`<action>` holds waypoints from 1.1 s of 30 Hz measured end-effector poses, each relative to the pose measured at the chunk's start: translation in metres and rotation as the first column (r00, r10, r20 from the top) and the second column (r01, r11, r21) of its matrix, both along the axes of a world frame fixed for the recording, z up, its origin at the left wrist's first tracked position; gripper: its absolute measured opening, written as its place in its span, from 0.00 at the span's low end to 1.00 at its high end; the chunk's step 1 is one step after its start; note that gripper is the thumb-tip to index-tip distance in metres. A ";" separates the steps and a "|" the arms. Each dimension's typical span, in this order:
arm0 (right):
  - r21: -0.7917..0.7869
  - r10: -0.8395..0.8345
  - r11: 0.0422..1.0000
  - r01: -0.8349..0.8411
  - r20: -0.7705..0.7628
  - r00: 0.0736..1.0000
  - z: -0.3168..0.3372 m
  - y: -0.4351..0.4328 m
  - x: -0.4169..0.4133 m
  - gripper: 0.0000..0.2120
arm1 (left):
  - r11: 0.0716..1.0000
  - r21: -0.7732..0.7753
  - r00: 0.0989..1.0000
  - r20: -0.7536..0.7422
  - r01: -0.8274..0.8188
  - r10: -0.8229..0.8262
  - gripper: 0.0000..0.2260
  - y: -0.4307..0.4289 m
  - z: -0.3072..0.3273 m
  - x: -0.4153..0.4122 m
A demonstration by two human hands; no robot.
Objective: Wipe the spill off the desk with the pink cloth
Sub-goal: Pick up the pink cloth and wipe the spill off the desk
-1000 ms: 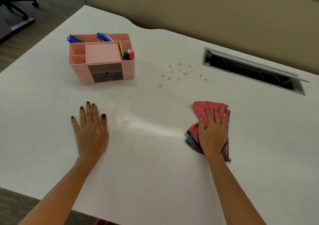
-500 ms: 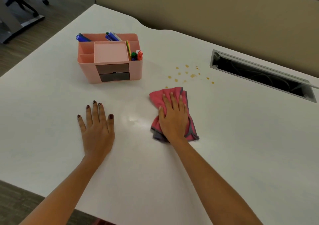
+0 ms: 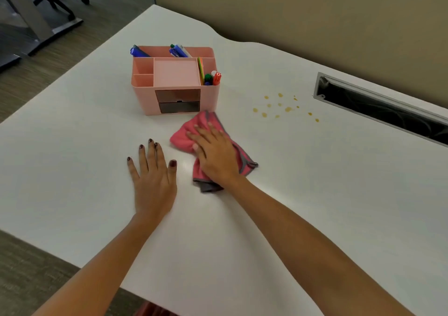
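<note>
A pink cloth with grey trim lies bunched on the white desk, just in front of the pink organiser. My right hand presses flat on top of it, fingers spread and pointing up-left. Yellow-brown spill drops are scattered on the desk to the right of the cloth, apart from it. My left hand rests flat on the desk, palm down, fingers apart, close to the cloth's left side.
A pink desk organiser with pens and two dark drawers stands behind the cloth. An open cable slot is set into the desk at the right. A beige partition runs along the back; chair legs stand on the floor at far left.
My right hand has slid the cloth leftward across the desk, from the right side to in front of the organiser, passing below the spill. My left hand has stayed flat in place.
</note>
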State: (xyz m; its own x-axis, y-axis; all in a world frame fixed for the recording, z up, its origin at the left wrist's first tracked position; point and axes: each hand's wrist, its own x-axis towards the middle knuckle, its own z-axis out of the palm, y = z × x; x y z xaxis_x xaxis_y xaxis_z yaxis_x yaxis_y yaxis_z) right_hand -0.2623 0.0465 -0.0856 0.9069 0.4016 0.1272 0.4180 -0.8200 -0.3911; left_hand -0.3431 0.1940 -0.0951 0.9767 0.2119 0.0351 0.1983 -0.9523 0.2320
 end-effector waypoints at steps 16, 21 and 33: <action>0.321 0.434 0.879 -0.353 -0.230 0.871 0.015 -0.028 -0.059 0.23 | 0.940 -0.342 0.987 0.143 -0.020 0.073 0.28 0.003 0.006 -0.003; 0.388 0.437 0.860 -0.331 -0.225 0.871 0.017 -0.059 -0.075 0.20 | 0.968 -0.249 0.993 0.109 -0.024 0.053 0.29 0.002 0.002 -0.004; 0.142 -0.437 0.892 0.430 0.017 0.899 0.015 -0.196 -0.093 0.16 | 0.992 -0.124 0.997 0.067 -0.013 0.022 0.30 -0.001 0.002 -0.004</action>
